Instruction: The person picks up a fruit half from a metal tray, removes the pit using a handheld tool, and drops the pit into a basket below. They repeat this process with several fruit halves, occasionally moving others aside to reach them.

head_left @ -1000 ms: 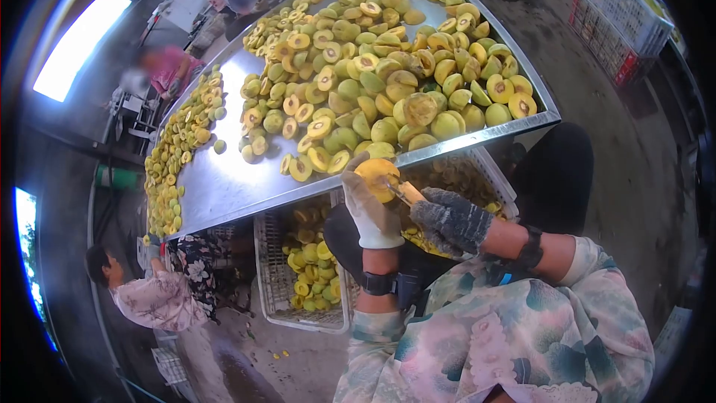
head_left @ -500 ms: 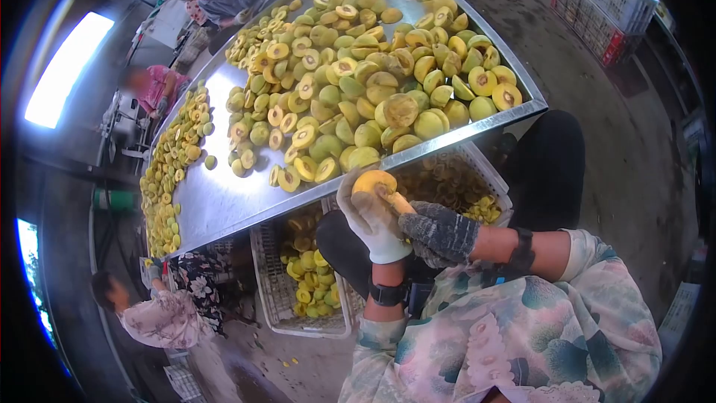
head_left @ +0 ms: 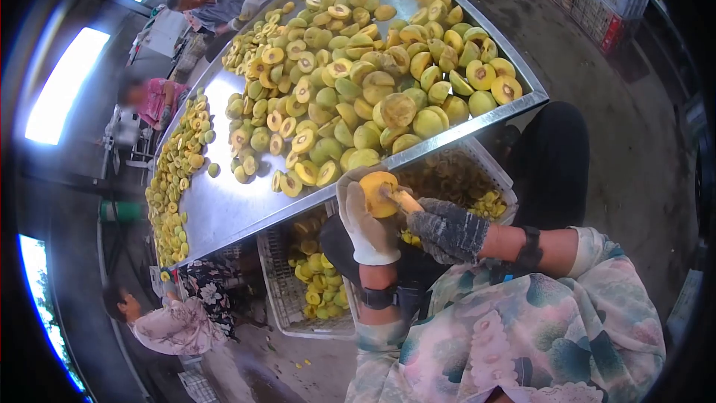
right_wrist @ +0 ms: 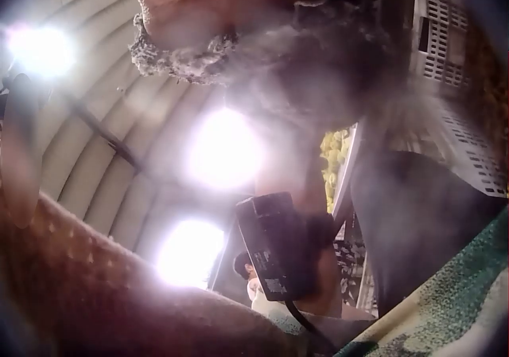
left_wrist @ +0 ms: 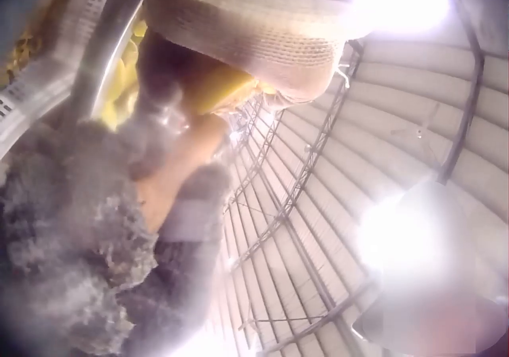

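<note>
In the head view my left hand point(head_left: 365, 216), in a pale work glove, holds a yellow peach half point(head_left: 378, 192) with its cut face toward the other hand. My right hand point(head_left: 450, 230), in a dark grey knitted glove, grips a pitting knife by its light wooden handle point(head_left: 406, 201). The knife's metal end meets the middle of the cut face. From the left wrist, the wooden handle point(left_wrist: 181, 159) shows between grey gloved fingers point(left_wrist: 75, 238), close to the yellow flesh point(left_wrist: 216, 89). In the right wrist view the glove point(right_wrist: 310, 70) is blurred and the knife is hidden.
A metal-rimmed table point(head_left: 216, 222) heaped with peach halves point(head_left: 321, 104) stands just ahead. Below its edge are a white crate point(head_left: 309, 328) of yellow pieces and another crate point(head_left: 501, 168) near my knee. Three people work around the far and left sides. Stacked crates point(head_left: 597, 0) stand back right.
The knife has shifted against the peach half, and the left hand has turned the cut face about. Both hands stay close together before the table edge. The head view has shifted slightly.
</note>
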{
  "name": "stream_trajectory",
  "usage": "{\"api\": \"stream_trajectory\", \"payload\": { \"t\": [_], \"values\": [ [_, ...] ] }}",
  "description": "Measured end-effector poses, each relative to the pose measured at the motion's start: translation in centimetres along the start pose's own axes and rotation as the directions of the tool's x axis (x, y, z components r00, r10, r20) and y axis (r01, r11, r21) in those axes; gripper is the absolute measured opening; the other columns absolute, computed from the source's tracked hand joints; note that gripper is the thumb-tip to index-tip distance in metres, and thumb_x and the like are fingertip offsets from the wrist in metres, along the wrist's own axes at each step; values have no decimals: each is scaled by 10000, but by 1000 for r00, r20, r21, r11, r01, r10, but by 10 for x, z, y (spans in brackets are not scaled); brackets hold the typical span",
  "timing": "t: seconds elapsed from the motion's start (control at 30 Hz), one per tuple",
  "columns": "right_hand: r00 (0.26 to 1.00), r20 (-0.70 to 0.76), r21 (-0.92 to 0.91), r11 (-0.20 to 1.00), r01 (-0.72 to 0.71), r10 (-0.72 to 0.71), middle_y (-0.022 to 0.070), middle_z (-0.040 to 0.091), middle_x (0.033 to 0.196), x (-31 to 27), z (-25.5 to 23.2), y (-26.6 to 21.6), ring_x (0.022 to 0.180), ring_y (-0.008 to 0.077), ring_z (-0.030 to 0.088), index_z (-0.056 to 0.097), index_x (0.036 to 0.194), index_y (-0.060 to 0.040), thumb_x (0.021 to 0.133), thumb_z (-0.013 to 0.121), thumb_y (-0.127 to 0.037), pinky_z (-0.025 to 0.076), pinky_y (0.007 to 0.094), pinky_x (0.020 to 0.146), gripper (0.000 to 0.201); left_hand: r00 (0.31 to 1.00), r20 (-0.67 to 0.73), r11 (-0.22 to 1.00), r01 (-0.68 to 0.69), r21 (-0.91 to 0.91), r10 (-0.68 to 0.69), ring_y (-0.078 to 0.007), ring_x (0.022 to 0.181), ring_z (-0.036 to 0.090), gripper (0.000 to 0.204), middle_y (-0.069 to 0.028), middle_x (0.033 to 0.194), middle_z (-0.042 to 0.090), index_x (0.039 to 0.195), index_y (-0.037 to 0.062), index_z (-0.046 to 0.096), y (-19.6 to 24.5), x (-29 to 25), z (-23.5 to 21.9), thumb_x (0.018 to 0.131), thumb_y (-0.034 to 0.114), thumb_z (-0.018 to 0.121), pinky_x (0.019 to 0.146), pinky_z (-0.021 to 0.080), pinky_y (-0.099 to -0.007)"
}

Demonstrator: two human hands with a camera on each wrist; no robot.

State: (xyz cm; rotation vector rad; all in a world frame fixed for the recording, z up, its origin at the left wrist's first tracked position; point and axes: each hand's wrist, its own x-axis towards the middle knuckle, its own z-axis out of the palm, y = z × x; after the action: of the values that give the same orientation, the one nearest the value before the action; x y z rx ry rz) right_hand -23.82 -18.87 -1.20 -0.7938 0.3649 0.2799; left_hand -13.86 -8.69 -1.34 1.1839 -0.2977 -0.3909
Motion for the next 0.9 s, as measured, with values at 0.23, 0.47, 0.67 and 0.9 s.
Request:
{"api": "stream_trajectory", "payload": {
  "t": [0.23, 0.47, 0.67, 0.9],
  "values": [
    [1000, -3, -11, 1000, 12, -12, -12, 503, 610, -3, 2, -3, 400, 85, 455, 487, 993, -137, 902, 533, -315, 351, 205, 329, 206, 973, -152, 980, -156, 121, 173, -268, 689, 613, 432, -199, 1067, 555, 1158, -28, 420, -8, -8, 24, 957, 342, 323, 621, 520, -331],
    [993, 93, 219, 971, -97, 78, 9, 529, 623, -2, -5, -2, 434, 110, 491, 553, 877, -123, 893, 551, -332, 378, 224, 355, 210, 947, -127, 935, -258, 242, 294, -294, 750, 622, 544, -215, 1146, 532, 1211, -29, 390, -16, -8, 30, 926, 433, 394, 673, 532, -349],
    [967, 179, 384, 892, -239, 182, -1, 560, 676, -5, -21, -4, 500, 110, 528, 586, 875, -125, 894, 558, -307, 407, 219, 388, 185, 991, -58, 986, -110, 123, 118, -328, 820, 610, 648, -225, 1192, 502, 1259, 18, 364, -11, -5, 28, 886, 544, 422, 696, 534, -400],
    [989, 121, 247, 963, -108, 80, -5, 562, 680, 5, -27, 12, 500, 103, 532, 582, 910, -116, 897, 563, -272, 416, 216, 402, 158, 982, 103, 986, 165, -35, -160, -345, 839, 607, 864, -227, 1133, 536, 1262, 41, 363, -13, 4, 9, 756, 739, 425, 710, 533, -429]
  ]
}}
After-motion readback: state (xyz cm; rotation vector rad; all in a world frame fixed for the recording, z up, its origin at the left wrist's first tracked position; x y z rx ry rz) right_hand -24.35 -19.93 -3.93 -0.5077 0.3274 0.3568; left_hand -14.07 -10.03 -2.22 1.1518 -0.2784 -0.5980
